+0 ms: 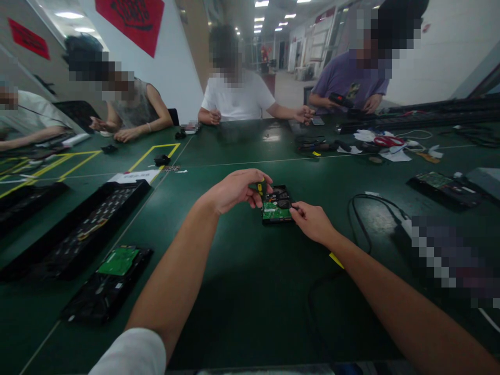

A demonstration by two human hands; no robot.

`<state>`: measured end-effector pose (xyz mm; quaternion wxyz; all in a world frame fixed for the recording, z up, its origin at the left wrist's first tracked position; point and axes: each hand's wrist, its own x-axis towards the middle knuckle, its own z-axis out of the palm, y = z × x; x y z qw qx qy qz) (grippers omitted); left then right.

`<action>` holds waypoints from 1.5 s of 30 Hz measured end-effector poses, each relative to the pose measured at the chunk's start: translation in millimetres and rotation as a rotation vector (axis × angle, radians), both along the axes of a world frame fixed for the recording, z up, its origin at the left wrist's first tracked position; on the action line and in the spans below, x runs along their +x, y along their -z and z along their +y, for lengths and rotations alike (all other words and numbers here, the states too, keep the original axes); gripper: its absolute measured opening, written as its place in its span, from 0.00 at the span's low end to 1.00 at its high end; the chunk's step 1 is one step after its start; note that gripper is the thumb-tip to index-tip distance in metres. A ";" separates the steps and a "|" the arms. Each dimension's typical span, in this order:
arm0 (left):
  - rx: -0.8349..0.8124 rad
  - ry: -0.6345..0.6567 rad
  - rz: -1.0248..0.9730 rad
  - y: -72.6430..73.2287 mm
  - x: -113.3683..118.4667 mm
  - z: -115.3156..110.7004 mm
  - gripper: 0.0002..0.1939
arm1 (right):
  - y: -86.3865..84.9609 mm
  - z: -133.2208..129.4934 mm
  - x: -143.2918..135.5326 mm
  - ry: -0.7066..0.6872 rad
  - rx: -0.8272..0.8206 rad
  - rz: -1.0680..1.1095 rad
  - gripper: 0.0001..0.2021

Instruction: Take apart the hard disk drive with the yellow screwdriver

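A hard drive (278, 210) with a green circuit board lies on the green table in front of me. Over its left side my left hand (242, 190) is closed around a screwdriver (261, 186) with a dark and yellow handle. The screwdriver's tip is too small to make out. My right hand (312, 221) pinches the drive's right edge between thumb and fingers. To the left of my left forearm lies another drive-like unit (107, 286) in a black frame with a green board.
Long black trays (84, 229) lie at the left. A third board-bearing unit (441, 188) and a black cable (357, 208) are at the right. Tools and wires (385, 141) are piled at the far right. Several people sit across the table (234, 260).
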<state>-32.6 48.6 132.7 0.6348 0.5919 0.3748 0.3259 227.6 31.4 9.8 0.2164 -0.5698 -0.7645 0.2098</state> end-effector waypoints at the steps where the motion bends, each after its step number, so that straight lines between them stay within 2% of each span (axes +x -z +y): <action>1: -0.020 0.002 -0.020 -0.2 0.6 -0.5 0.13 | -0.4 -0.2 0.0 0.001 -0.002 0.000 0.18; 4: -0.035 -0.011 -0.026 -0.5 1.4 -0.6 0.13 | -0.9 -0.2 -0.1 0.004 -0.005 -0.002 0.18; 13: 0.085 0.029 0.086 -0.2 -2.2 -0.8 0.15 | -1.0 -0.8 -0.5 0.005 -0.017 0.016 0.18; 20: -0.014 0.019 0.010 0.7 3.4 -3.0 0.20 | -0.6 -0.1 -0.3 0.003 -0.015 -0.007 0.19; 24: -0.050 -0.009 -0.026 3.9 3.9 -0.9 0.18 | 3.0 1.5 0.8 0.007 0.026 -0.012 0.18; 28: -0.015 0.021 0.002 4.3 1.2 1.6 0.15 | 3.3 1.5 0.7 -0.005 0.034 -0.016 0.19; 35: 0.000 0.047 0.016 2.1 -1.6 1.6 0.16 | 0.4 1.1 0.3 0.003 0.015 -0.019 0.18; 40: -0.023 0.025 -0.044 2.8 -0.7 1.6 0.15 | -1.5 -0.2 -0.2 0.003 -0.003 -0.001 0.18; 45: 0.020 0.017 0.006 3.3 -2.4 2.4 0.18 | -3.3 -1.3 -0.9 0.007 -0.015 0.000 0.18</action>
